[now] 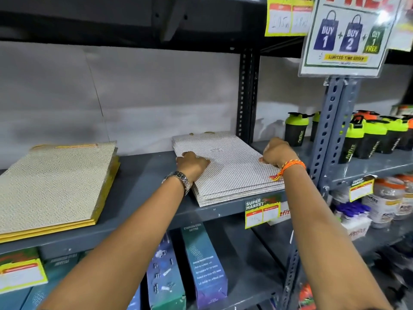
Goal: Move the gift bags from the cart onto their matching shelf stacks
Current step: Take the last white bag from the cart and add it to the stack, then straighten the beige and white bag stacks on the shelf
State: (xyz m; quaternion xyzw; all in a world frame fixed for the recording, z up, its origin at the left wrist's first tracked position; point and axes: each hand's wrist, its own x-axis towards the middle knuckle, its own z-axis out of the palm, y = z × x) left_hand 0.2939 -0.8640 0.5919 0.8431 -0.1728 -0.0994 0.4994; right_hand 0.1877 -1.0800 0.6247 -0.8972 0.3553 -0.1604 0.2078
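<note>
A flat stack of white dotted gift bags (232, 168) lies on the grey shelf (147, 175), right of centre. My left hand (192, 163) rests on the stack's left edge, fingers curled over it. My right hand (276, 152) grips the stack's right edge near the back. A second stack of beige patterned gift bags with yellow sides (53, 184) lies at the left of the same shelf, untouched. The cart is out of view.
A dark slotted upright (248, 95) stands behind the white stack and a grey one (328, 130) to its right. Green-lidded shaker bottles (366, 139) fill the neighbouring shelf. Boxed bottles (203, 265) stand on the shelf below. A promo sign (348, 34) hangs above.
</note>
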